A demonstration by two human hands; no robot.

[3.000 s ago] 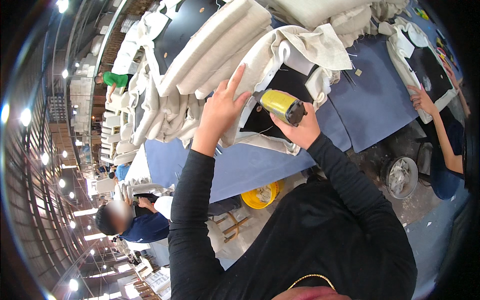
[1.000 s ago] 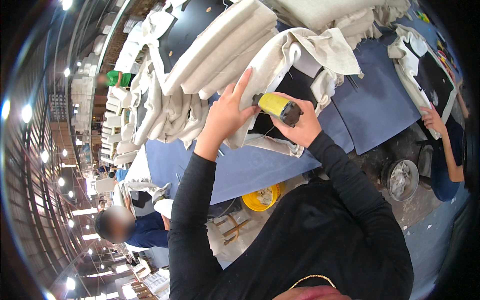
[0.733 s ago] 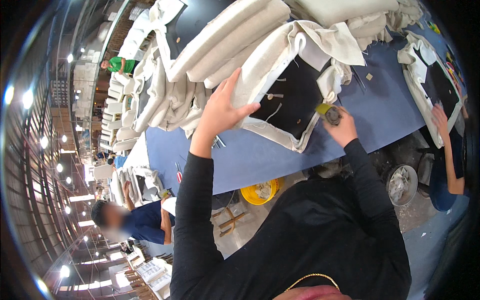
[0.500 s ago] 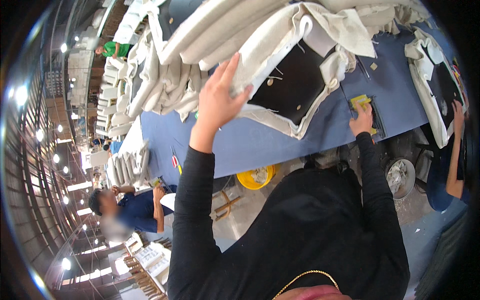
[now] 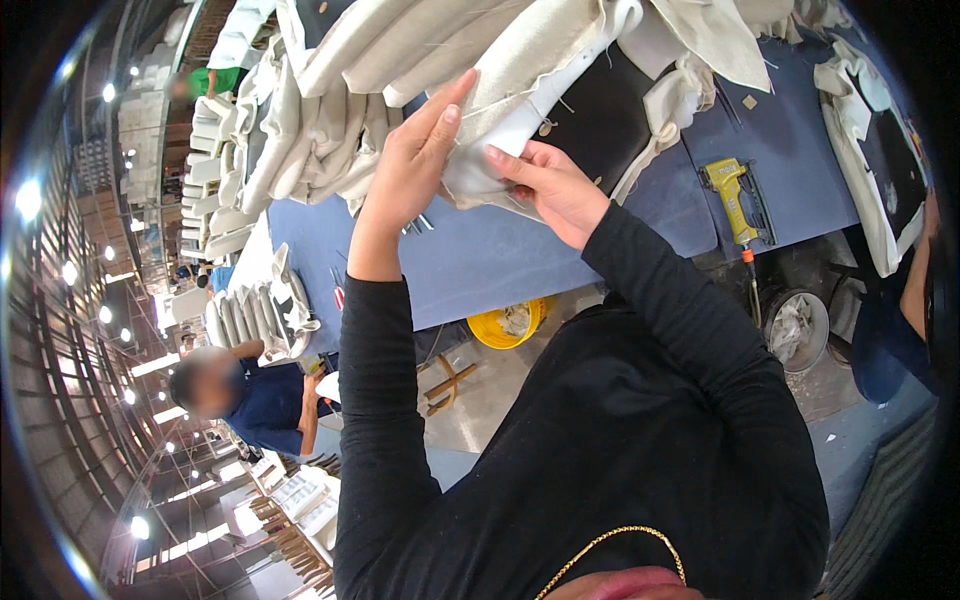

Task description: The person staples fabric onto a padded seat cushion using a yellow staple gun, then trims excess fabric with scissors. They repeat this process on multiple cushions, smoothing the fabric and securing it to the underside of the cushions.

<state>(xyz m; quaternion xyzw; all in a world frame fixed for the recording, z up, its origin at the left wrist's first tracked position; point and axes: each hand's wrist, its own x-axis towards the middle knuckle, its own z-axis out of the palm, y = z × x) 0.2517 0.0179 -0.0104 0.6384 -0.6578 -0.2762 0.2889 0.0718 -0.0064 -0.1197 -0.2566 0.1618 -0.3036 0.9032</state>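
Observation:
A padded chair panel [image 5: 520, 90] lies on the blue-covered table in front of me, with beige fabric around its edge, a white inner layer and a black backing. My left hand [image 5: 412, 165] rests against its left side, fingers stretched out along the beige fabric. At the panel's near corner, my right hand [image 5: 560, 192] pinches the white layer [image 5: 490, 165] between thumb and fingers; the fingertips are partly hidden. Loose threads stick out along the fabric edge. To the right, a yellow staple gun [image 5: 735, 200] lies on the table, its hose leading off the near edge.
Beige padded pieces [image 5: 330, 130] are piled at the left and back. A yellow bucket [image 5: 508, 322] and a white bucket [image 5: 797, 330] of scraps stand below the table [image 5: 480, 260]. Another panel [image 5: 870, 150] lies right, beside a co-worker's arm [image 5: 920, 270]. Another person [image 5: 265, 400] works at left.
My right hand has let go of the staple gun and moved left to the panel's near corner, where it grips the white layer. The panel has shifted and turned slightly; my left hand stays at its side.

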